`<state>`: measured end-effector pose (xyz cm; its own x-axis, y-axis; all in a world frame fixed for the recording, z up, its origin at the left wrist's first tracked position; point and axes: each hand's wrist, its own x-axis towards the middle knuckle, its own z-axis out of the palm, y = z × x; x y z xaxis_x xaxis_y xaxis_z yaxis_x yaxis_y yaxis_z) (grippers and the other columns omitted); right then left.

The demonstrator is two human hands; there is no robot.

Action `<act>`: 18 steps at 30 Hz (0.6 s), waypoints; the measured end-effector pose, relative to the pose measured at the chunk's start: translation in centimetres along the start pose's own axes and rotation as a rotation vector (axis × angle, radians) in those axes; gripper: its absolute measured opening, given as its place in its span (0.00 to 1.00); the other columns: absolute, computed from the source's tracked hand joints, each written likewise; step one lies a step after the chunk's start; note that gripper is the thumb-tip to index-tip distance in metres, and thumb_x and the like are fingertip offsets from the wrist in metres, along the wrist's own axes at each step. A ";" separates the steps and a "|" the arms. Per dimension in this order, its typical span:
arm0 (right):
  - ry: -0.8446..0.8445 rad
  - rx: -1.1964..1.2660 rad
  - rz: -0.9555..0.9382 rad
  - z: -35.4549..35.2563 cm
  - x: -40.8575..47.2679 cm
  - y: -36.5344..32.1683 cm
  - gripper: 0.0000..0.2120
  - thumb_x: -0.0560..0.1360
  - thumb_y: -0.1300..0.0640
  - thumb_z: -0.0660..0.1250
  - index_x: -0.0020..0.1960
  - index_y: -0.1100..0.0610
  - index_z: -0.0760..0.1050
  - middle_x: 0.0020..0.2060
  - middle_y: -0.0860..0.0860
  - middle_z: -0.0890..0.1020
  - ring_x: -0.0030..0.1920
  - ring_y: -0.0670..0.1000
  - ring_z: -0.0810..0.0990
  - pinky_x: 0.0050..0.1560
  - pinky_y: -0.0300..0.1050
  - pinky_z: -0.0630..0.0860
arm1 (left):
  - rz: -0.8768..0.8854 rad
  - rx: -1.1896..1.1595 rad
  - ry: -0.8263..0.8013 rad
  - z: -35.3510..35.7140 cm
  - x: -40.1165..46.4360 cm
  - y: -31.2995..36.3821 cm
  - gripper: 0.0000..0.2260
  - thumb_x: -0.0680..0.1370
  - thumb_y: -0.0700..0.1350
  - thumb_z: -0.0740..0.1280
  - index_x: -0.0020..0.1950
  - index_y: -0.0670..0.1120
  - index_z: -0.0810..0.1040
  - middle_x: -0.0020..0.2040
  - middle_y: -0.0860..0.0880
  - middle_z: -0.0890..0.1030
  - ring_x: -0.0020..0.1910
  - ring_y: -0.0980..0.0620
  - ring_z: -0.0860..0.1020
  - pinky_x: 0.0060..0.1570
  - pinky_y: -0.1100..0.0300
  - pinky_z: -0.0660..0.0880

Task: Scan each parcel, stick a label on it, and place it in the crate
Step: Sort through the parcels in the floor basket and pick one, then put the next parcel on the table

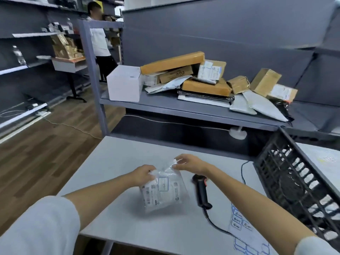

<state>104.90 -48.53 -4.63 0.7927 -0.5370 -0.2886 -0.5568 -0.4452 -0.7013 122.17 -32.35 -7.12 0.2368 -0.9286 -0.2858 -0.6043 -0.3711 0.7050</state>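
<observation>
Head view: both hands, left (142,174) and right (189,163), pinch the parcel's (163,190) top edge on the counter (114,155) (scanner (201,192) beside it). Risk: slick film slips, or label creases w/ slack bag.

The white table (114,223) carries a clear-bagged parcel (163,190), black scanner (201,192), label sheet (244,234) and black crate (294,181)

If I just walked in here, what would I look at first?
Probably the two hands holding a clear bag parcel by its top corners, in the middle of the white table. Then the black scanner lying just right of it, and the heap of parcels on the grey shelf behind.
</observation>
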 end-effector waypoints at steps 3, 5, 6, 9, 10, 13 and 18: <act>-0.051 0.014 0.022 -0.3 0.2 -0.5 0.16 0.75 0.51 0.70 0.60 0.56 0.76 0.47 0.52 0.80 0.46 0.51 0.80 0.50 0.46 0.80 | 0.044 0.096 -0.074 -0.4 1.8 1.0 0.05 0.77 0.39 0.63 0.51 0.47 0.76 0.50 0.50 0.77 0.56 0.46 0.76 0.56 0.55 0.71; -0.015 0.040 0.040 -0.7 0.4 -0.5 0.07 0.75 0.55 0.69 0.52 0.56 0.77 0.42 0.52 0.79 0.42 0.51 0.80 0.47 0.46 0.82 | 0.043 0.170 0.024 -0.5 2.7 1.1 0.11 0.77 0.43 0.65 0.59 0.49 0.76 0.58 0.51 0.78 0.64 0.47 0.73 0.65 0.52 0.64; 0.034 0.075 0.055 -0.9 0.4 -0.5 0.05 0.75 0.57 0.69 0.50 0.56 0.77 0.40 0.52 0.79 0.41 0.51 0.80 0.45 0.44 0.82 | 0.025 0.195 0.134 -0.5 3.0 1.1 0.16 0.77 0.46 0.66 0.65 0.52 0.73 0.65 0.52 0.74 0.69 0.49 0.68 0.70 0.51 0.58; 0.224 0.381 0.129 -1.6 0.3 0.4 0.03 0.75 0.60 0.68 0.45 0.59 0.76 0.35 0.53 0.75 0.34 0.50 0.77 0.40 0.42 0.81 | -0.110 -0.063 0.445 -0.7 3.2 1.0 0.30 0.78 0.48 0.66 0.76 0.49 0.57 0.76 0.48 0.60 0.75 0.45 0.57 0.73 0.50 0.53; 0.268 0.514 0.160 -1.6 0.1 0.9 0.04 0.75 0.60 0.67 0.43 0.59 0.75 0.35 0.53 0.75 0.33 0.49 0.76 0.38 0.41 0.80 | -0.185 -0.227 0.466 -0.7 3.2 0.8 0.31 0.78 0.47 0.65 0.77 0.47 0.54 0.76 0.46 0.60 0.75 0.44 0.58 0.72 0.50 0.57; 0.281 0.870 0.270 0.1 -0.1 2.0 0.02 0.77 0.62 0.65 0.46 0.58 0.75 0.38 0.53 0.79 0.36 0.49 0.80 0.39 0.40 0.80 | -0.405 -0.527 0.308 0.8 3.1 0.1 0.28 0.80 0.48 0.61 0.76 0.43 0.53 0.72 0.42 0.65 0.69 0.41 0.67 0.60 0.53 0.68; 0.225 1.318 0.359 4.5 0.2 2.8 0.06 0.78 0.69 0.60 0.52 0.64 0.75 0.44 0.56 0.83 0.44 0.53 0.82 0.42 0.46 0.83 | -0.411 -0.931 0.197 3.0 2.8 -0.8 0.10 0.82 0.44 0.58 0.51 0.42 0.76 0.49 0.41 0.81 0.42 0.43 0.79 0.42 0.54 0.75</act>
<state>104.58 -46.71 -9.59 0.5302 -0.6358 -0.5609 0.0231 0.6722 -0.7400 121.02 -34.58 -10.47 0.4627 -0.6824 -0.5658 0.3587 -0.4395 0.8235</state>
